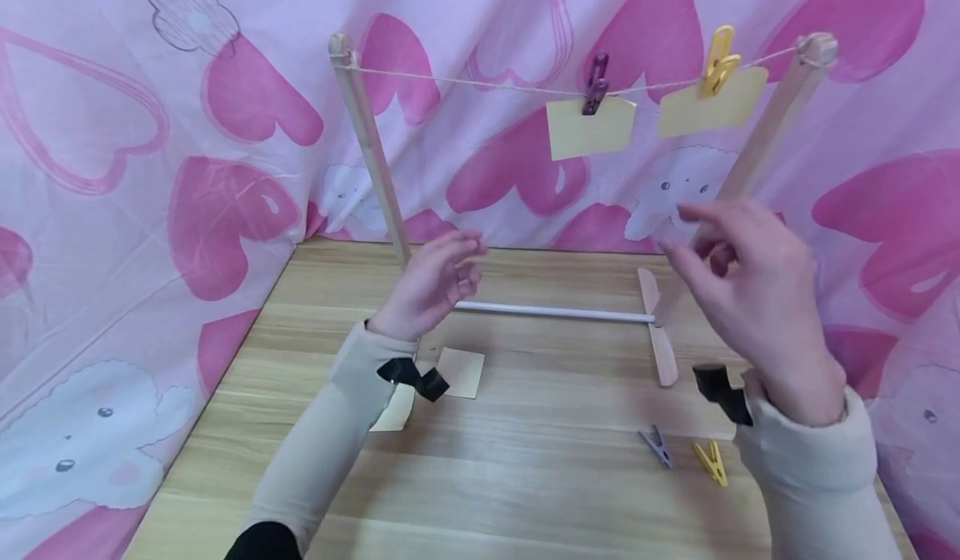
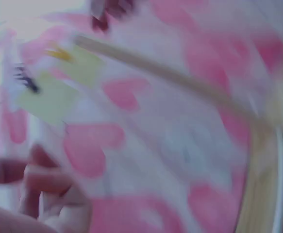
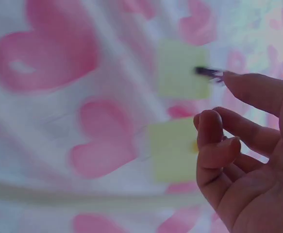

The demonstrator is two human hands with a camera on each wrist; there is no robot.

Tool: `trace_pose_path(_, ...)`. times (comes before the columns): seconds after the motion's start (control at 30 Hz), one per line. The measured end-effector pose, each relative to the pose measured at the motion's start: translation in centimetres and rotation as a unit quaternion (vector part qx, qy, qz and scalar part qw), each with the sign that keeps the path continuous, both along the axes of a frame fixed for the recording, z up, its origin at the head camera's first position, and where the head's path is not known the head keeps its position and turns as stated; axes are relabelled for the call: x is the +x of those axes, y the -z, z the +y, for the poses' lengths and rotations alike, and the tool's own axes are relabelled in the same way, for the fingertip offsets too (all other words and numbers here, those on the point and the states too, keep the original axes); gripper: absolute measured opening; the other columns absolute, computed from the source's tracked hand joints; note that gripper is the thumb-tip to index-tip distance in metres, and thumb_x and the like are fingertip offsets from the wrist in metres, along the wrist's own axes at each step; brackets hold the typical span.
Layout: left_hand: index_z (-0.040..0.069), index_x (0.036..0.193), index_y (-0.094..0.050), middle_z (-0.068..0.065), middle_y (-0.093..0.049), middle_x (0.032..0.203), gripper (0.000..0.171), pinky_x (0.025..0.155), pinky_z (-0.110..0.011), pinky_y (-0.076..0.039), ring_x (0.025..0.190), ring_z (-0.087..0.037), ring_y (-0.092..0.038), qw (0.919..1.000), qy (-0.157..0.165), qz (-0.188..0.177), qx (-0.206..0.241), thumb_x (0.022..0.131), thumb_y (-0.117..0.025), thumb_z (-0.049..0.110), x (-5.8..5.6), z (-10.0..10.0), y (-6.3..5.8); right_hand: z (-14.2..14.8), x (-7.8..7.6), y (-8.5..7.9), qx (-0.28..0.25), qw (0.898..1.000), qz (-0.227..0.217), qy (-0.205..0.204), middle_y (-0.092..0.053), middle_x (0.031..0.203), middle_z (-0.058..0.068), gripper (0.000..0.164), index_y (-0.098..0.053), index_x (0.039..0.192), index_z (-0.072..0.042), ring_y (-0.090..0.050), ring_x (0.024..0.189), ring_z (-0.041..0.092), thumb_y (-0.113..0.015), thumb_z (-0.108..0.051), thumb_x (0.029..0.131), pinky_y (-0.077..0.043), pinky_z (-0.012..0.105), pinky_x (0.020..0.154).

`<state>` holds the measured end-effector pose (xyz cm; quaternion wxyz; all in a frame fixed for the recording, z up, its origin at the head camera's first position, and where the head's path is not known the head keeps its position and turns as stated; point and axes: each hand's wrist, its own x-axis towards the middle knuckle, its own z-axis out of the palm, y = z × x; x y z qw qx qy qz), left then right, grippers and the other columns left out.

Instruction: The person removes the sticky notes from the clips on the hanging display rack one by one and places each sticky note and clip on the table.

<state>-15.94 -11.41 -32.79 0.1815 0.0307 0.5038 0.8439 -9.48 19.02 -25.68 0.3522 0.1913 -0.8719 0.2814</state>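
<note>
Both hands are raised and hold nothing. My left hand [image 1: 435,281], fingers loosely bent, is in front of the frame's left wooden post [image 1: 371,143]. To the right, my right hand [image 1: 772,302] hovers before the right post [image 1: 772,127], thumb and index finger apart. From the string [image 1: 465,83] between the posts hang two pale yellow paper cards. A purple clothespin [image 1: 596,89] clips one card [image 1: 588,137]; a yellow clothespin [image 1: 718,64] clips the other card [image 1: 708,110], nearer the right post. The left wrist view is blurred.
On the wooden table [image 1: 525,477] lie a square card [image 1: 463,374] and another card [image 1: 396,412], partly behind the left sleeve. A grey-purple clothespin [image 1: 658,447] and a yellow clothespin [image 1: 711,462] lie front right. A white rod [image 1: 555,312] joins the posts low down.
</note>
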Motion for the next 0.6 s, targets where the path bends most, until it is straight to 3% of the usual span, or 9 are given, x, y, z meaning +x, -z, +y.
trace_pose_path(0.07, 0.016, 0.099, -0.059, 0.004, -0.060, 0.095, 0.018, 0.057, -0.017, -0.037, 0.063, -0.008, -0.048, 0.9955, -0.010, -0.044, 0.083, 0.101, -0.042, 0.010, -0.6, 0.3, -1.2, -0.9, -0.4, -1.9, -0.002, 1.000, 0.015, -0.016, -0.065, 0.089, 0.017, 0.034, -0.068, 0.113, 0.000, -0.043, 0.074, -0.013, -0.076, -0.005, 0.081, -0.036, 0.010, 0.067)
trace_pose_path(0.17, 0.018, 0.099, -0.056, 0.004, -0.057, 0.098, 0.017, 0.054, -0.015, -0.032, 0.062, -0.008, -0.043, 0.9861, -0.034, -0.073, 0.145, 0.101, -0.041, 0.011, -1.5, 1.3, -2.3, -2.0, -1.4, -4.1, -0.014, 0.999, 0.022, -0.037, -0.065, 0.100, 0.019, 0.035, -0.066, 0.118, -0.001, -0.046, 0.077, -0.017, -0.073, -0.006, 0.084, -0.038, 0.006, 0.067)
trace_pose_path(0.37, 0.015, 0.103, -0.059, 0.000, -0.060, 0.106, 0.015, 0.051, -0.014, -0.032, 0.063, -0.010, -0.044, 0.9742, -0.060, -0.104, 0.191, 0.099, -0.046, 0.013, -3.0, 3.8, -2.9, -4.0, -3.9, -6.5, -0.058, 0.997, -0.015, -0.058, -0.063, 0.120, 0.009, 0.040, -0.062, 0.126, -0.006, -0.052, 0.079, -0.007, -0.069, -0.005, 0.087, -0.042, 0.007, 0.066)
trace_pose_path(0.6, 0.011, 0.119, -0.056, -0.004, -0.058, 0.116, 0.025, 0.061, -0.018, -0.035, 0.079, -0.013, -0.047, 0.9699, -0.044, -0.115, 0.210, 0.097, -0.043, 0.010, -3.9, 6.6, -3.7, -6.1, -6.1, -8.3, -0.049, 0.995, -0.073, -0.034, -0.056, 0.128, 0.006, 0.045, -0.053, 0.135, -0.011, -0.052, 0.079, -0.004, -0.063, -0.016, 0.092, -0.043, 0.009, 0.068)
